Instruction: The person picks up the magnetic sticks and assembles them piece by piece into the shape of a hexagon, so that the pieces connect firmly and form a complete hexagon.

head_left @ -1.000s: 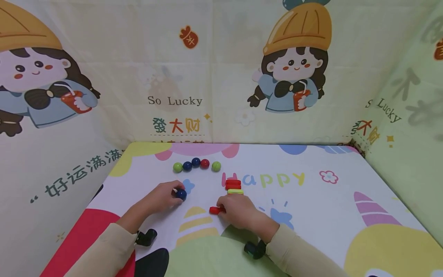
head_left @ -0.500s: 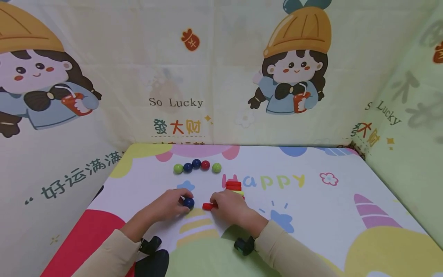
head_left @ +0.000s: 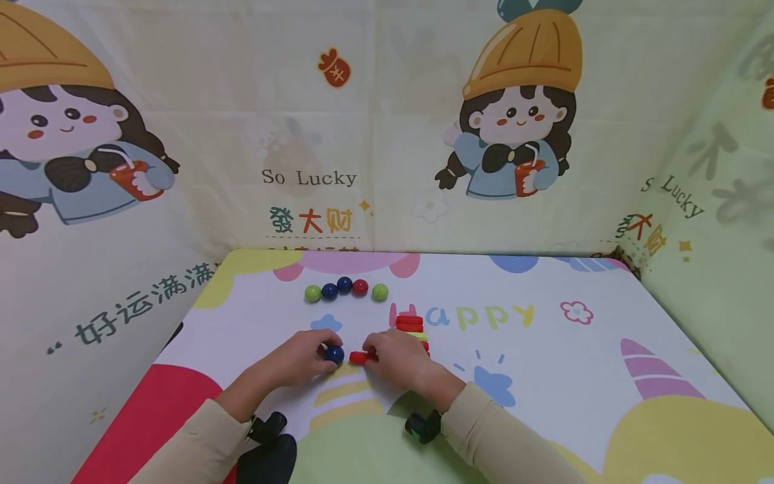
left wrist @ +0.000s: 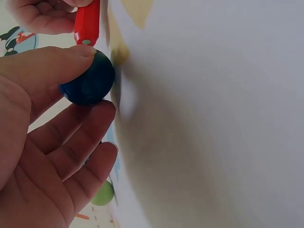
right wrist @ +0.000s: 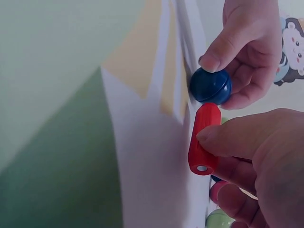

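Note:
My left hand point(head_left: 297, 358) pinches a dark blue ball point(head_left: 334, 354) between thumb and fingertips, low over the tabletop. Just to its right, my right hand point(head_left: 400, 365) grips a short red rod point(head_left: 358, 358) that points left toward the ball. In the right wrist view the far end of the red rod point(right wrist: 205, 137) is right at the blue ball point(right wrist: 210, 88), and a small silvery disc shows in its near end. The left wrist view has the red rod point(left wrist: 87, 23) end-on beside the thumb, close to the ball point(left wrist: 90, 83).
Behind the right hand lie several rods: red ones point(head_left: 410, 325) and a yellow-green one point(head_left: 417, 335), partly hidden. Farther back is a row of balls, among them a green ball point(head_left: 312, 293) and a red ball point(head_left: 360, 288). A printed cloth wall point(head_left: 399, 134) rises behind the table.
The left hand has moved right with the blue ball, and the right hand has moved left with the red rod, narrowing the gap between ball and rod. The other balls stay put.

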Motion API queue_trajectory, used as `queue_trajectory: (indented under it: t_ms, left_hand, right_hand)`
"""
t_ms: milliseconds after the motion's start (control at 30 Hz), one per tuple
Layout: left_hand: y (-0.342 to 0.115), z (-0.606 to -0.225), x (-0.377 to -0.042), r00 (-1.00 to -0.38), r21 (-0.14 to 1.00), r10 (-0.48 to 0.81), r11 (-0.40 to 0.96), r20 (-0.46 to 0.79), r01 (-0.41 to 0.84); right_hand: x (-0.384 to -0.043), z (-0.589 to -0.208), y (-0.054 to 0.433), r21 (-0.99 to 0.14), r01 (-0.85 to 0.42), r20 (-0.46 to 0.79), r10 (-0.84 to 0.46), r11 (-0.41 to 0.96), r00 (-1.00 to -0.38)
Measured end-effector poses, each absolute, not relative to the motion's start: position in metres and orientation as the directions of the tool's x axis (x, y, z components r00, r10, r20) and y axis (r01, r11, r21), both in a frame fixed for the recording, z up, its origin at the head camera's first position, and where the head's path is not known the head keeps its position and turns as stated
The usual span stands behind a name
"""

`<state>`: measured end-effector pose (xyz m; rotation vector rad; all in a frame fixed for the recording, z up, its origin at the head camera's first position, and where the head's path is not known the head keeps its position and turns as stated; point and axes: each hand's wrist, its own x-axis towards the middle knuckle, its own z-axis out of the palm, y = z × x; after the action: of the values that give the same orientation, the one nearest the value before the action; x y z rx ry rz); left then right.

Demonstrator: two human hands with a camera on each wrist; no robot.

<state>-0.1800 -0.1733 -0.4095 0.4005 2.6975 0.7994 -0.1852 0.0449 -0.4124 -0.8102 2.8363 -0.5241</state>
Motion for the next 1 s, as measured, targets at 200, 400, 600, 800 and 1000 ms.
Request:
queue_trajectory:
  t_ms: [200, 400, 600, 800, 1000]
  left_hand:
    - [-0.1722, -0.4096, -0.1790, -0.913, 0.570, 0.356, 0.800, -0.200, 0.187]
    - [-0.1720, -0.4077, -0.1801, -0.906, 0.577, 0.370, 0.794, -0.206, 0.193]
    - [-0.1742, -0.4079, -0.1802, -0.906, 0.566, 0.373, 0.799, -0.200, 0.203]
    - [-0.1777, -0.4072, -0.1783, -0.915, 0.570, 0.348, 0.802, -0.204, 0.178]
    - [-0.1747, -0.4079, -0.1802, -0.919, 0.538, 0.352, 0.817, -0.179, 0.208]
  right_hand:
    - [-0.1852, -0.4104, 0.0419, -0.373, -0.497, -0.039, -0.549, 0.783, -0.835]
    - [-0.1853, -0.4098, 0.0390, -0.374, -0.512, -0.031, -0.562, 0.774, -0.827]
    - [-0.1857, -0.4099, 0.0385, -0.379, -0.502, -0.034, -0.554, 0.777, -0.832]
    - [-0.1868, -0.4103, 0.0399, -0.372, -0.474, -0.055, -0.529, 0.798, -0.847]
    - [-0.1893, -0.4115, 0.0401, -0.400, -0.469, -0.050, -0.530, 0.787, -0.847]
